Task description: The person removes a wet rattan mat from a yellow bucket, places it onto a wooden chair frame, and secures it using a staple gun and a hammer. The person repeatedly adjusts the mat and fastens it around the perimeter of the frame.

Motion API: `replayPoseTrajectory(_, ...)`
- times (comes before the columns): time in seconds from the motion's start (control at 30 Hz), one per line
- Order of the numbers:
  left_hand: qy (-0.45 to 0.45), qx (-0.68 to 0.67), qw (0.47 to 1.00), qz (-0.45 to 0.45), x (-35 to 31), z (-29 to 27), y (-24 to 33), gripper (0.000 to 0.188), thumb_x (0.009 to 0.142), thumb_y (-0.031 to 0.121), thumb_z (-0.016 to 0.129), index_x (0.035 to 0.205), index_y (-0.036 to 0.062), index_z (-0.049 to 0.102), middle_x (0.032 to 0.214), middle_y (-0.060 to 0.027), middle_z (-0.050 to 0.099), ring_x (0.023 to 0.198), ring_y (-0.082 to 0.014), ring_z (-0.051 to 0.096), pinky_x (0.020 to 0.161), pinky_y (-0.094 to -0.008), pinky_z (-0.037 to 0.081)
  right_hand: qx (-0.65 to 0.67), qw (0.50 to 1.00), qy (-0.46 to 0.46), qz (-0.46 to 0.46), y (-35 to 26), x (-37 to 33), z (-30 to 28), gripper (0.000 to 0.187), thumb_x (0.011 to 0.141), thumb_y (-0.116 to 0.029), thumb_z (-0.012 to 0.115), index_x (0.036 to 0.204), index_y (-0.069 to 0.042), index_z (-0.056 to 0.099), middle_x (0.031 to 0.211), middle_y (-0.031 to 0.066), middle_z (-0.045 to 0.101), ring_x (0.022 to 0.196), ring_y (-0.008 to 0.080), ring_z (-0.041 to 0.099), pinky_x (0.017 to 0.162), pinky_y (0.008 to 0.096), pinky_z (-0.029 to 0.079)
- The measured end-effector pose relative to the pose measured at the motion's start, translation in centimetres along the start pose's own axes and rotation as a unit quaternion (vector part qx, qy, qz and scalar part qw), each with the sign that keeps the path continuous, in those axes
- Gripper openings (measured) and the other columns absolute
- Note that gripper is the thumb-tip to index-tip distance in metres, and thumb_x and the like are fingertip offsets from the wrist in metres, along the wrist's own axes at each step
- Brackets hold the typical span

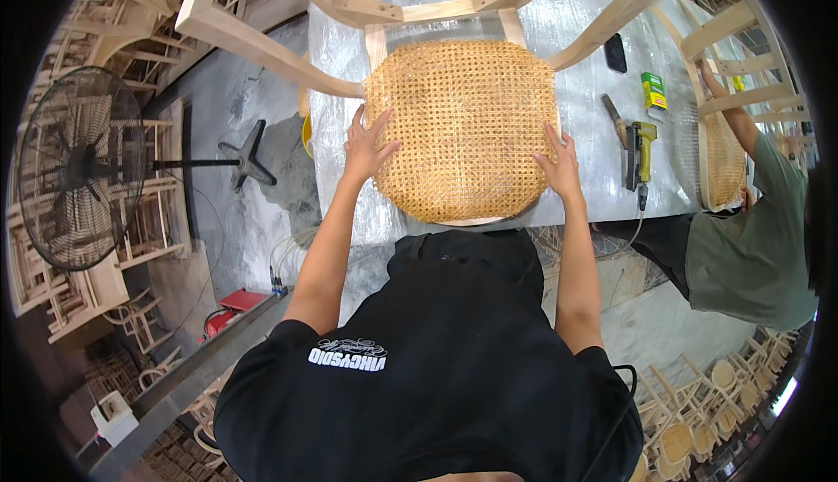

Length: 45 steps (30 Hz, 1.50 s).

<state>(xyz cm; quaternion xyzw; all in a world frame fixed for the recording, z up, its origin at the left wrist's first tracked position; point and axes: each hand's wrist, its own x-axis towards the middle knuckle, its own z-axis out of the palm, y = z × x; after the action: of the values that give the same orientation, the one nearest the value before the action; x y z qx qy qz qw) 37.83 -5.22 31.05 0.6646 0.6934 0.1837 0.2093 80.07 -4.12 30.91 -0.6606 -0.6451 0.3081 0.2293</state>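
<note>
A woven cane panel [463, 128] covers the seat of a bare wooden chair frame [401, 14], which lies on the plastic-covered table in front of me. My left hand [370, 144] rests on the panel's left edge, its fingers spread. On the opposite edge lies my right hand [559, 164], fingers also apart and thumb over the weave. Neither hand grips anything. Below the panel's near edge a strip of pale wood shows. Right of the chair, a yellow-green air stapler [643, 154] with a hose lies beside a hammer-like tool [614, 120].
A green and yellow box [653, 91] and a black phone [615, 52] lie on the table's [585, 198] right side. Further right, a person in a green shirt [755, 237] handles another cane-seated chair [723, 157]. A large fan [83, 168] stands at left, near stacked chair frames.
</note>
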Motion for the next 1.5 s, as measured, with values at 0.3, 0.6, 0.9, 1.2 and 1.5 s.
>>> replayPoseTrajectory(0.3,0.029,-0.112,0.993,0.011,0.2,0.2,0.0,0.082,0.078,0.035,0.086,0.15,0.0273,0.048,0.158,-0.0241,0.019,0.143,-0.0432,0.035,0.114,-0.0486,0.04,-0.007,0.998,-0.008,-0.061,0.4,1.3,-0.2,0.087,0.081,-0.009,0.08,0.155,-0.028,0.04,0.15,0.0224,0.043,0.142,0.0417,0.037,0.116,0.0471,0.036)
replayPoseTrajectory(0.6,0.065,-0.144,0.987,0.024,1.3,0.8,-3.5,0.058,0.094,0.031,0.07,0.149,0.0284,0.05,0.152,-0.0248,0.031,0.133,-0.0436,0.046,0.109,-0.0488,0.044,0.085,0.991,-0.041,-0.097,0.3,2.2,-0.3,0.088,0.077,-0.01,0.082,0.154,-0.022,0.042,0.145,0.0204,0.052,0.131,0.0392,0.047,0.115,0.0451,0.037)
replayPoseTrajectory(0.9,0.018,-0.145,0.989,-0.016,0.8,1.3,-2.7,0.062,0.096,0.031,0.067,0.153,0.0334,0.043,0.143,-0.02,0.055,0.137,-0.0423,0.044,0.114,-0.048,0.038,0.165,0.985,-0.009,-0.041,-0.1,3.3,-0.9,0.089,0.079,-0.024,0.085,0.156,-0.026,0.04,0.161,0.0227,0.015,0.152,0.0364,0.02,0.117,0.0462,0.035)
replayPoseTrajectory(1.2,0.015,-0.181,0.983,0.009,0.7,1.2,-2.5,0.066,0.095,0.027,0.068,0.155,0.0257,0.04,0.148,-0.0134,0.054,0.14,-0.0356,0.043,0.117,-0.0454,0.034,0.12,0.985,-0.064,-0.103,0.7,5.7,-0.5,0.091,0.077,-0.022,0.088,0.155,-0.017,0.041,0.149,0.0208,0.046,0.142,0.0338,0.039,0.116,0.0415,0.036)
replayPoseTrajectory(1.5,-0.105,-0.252,0.961,-0.051,0.6,-1.3,-1.8,0.083,0.087,0.026,0.079,0.158,0.0187,0.035,0.159,-0.0114,0.04,0.146,-0.0245,0.038,0.118,-0.0368,0.033,0.133,0.982,-0.049,-0.125,1.4,5.3,-0.1,0.087,0.081,-0.009,0.082,0.156,-0.012,0.038,0.155,0.0164,0.045,0.14,0.0269,0.046,0.115,0.0367,0.037)
